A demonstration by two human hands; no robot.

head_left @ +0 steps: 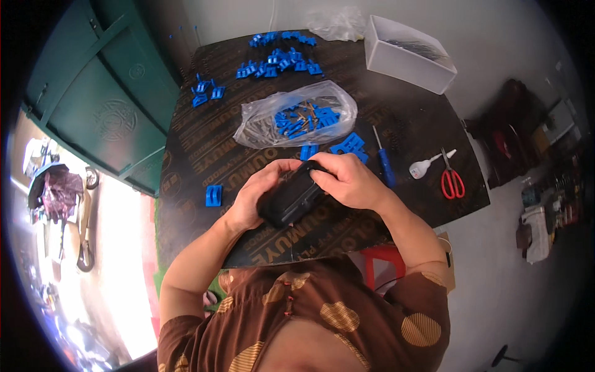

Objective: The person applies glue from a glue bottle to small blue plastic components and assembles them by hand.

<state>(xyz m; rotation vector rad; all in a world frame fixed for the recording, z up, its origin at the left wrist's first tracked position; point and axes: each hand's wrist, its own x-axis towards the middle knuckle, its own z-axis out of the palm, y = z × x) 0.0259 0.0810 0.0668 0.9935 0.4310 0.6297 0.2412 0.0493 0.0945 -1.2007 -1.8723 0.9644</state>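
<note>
Above the table's near edge, my two hands hold a black, oblong, case-like object (294, 199), tilted. My left hand (251, 191) wraps round its left side, fingers along the far edge. At its far right end, the fingers of my right hand (351, 181) are bent and pressed on it; what lies under them is hidden. Just beyond my hands lie a blue plastic piece (308, 152) and several more blue pieces (351, 146). A single blue bracket-like piece (213, 196) sits left of my left hand.
A clear plastic bag (249, 126) holds blue pieces and screws. Several blue assemblies (280, 62) stand farther back. To the right lie a blue screwdriver (385, 166), a white squeeze bottle (421, 168) and red-handled scissors (453, 185). A white bin (396, 64) stands at the back right.
</note>
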